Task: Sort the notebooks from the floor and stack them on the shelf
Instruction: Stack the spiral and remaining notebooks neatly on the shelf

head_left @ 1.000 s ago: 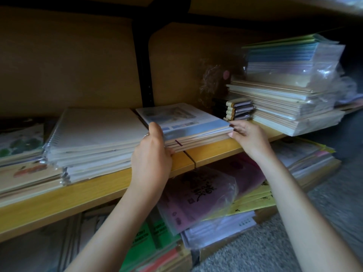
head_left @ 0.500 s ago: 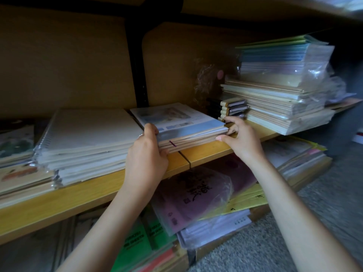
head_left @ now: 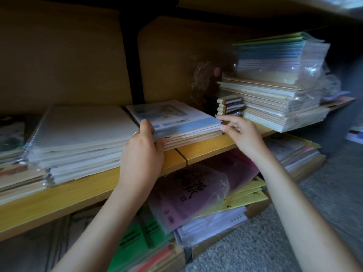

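Head view: small stack of notebooks [head_left: 176,124] flat on the shelf [head_left: 206,152], beside a spiral-bound pile [head_left: 82,134]. Gripped at near left corner by left hand [head_left: 143,152], thumb on top; touched at right corner by right hand [head_left: 242,134], fingers loosely bent, clasping nothing. Probably light, floppy, glossy-covered, apt to slide apart; best taken by both side edges, squeezed together.
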`<state>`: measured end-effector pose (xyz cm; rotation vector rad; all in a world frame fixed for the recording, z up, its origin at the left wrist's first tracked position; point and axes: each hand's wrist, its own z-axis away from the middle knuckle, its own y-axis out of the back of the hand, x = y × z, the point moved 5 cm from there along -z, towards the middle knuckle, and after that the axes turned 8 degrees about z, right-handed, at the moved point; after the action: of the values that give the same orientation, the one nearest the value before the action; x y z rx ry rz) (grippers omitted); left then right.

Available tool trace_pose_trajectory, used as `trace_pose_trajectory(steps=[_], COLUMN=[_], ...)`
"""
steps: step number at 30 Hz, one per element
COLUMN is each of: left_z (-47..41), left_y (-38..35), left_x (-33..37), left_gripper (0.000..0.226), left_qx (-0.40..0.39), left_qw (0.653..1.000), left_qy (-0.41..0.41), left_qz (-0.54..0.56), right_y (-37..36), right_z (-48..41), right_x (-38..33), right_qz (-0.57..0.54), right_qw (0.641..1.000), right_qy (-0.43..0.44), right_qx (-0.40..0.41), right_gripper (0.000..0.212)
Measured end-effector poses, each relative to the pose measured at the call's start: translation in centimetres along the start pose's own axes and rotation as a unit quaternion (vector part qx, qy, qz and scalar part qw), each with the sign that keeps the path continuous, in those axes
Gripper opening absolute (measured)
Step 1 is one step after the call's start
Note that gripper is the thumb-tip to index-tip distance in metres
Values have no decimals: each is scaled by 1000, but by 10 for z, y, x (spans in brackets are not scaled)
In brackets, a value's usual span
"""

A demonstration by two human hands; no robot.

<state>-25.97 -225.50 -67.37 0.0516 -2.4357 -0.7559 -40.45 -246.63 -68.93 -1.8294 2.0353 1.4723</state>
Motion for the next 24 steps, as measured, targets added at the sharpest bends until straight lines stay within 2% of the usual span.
trace_pose_trajectory(steps=[4, 10, 14, 18, 22, 24], left_z=[-3, -1, 8, 10, 5, 0], left_y=[-1, 0, 2, 9, 13, -2], left_x=[-3, 5, 9, 12, 16, 17], left_gripper=[15, 16, 28, 37, 34, 39], left_qx=[-9, 2, 2, -10, -71, -138], left_qw=[1000, 997, 991, 986, 982, 978], left_qy=[17, -18, -36, -6, 48, 85], left_qz=[-13, -74, -130, -167, -170, -131], right_y=[-5, -7, -14, -17, -20, -31], right_z=[-4, -9, -4, -2, -12, -13], right_x=[5, 8, 3, -6, -15, -20], right_qz=[-34, -20, 37, -26, -108, -27], right_qw=[998, 998, 999, 996, 983, 990], right_qy=[-32, -43, -26, -37, -95, -94], right_qx=[48, 48, 8, -76, -110, -98], right_gripper=[26, 19, 36, 45, 41, 42])
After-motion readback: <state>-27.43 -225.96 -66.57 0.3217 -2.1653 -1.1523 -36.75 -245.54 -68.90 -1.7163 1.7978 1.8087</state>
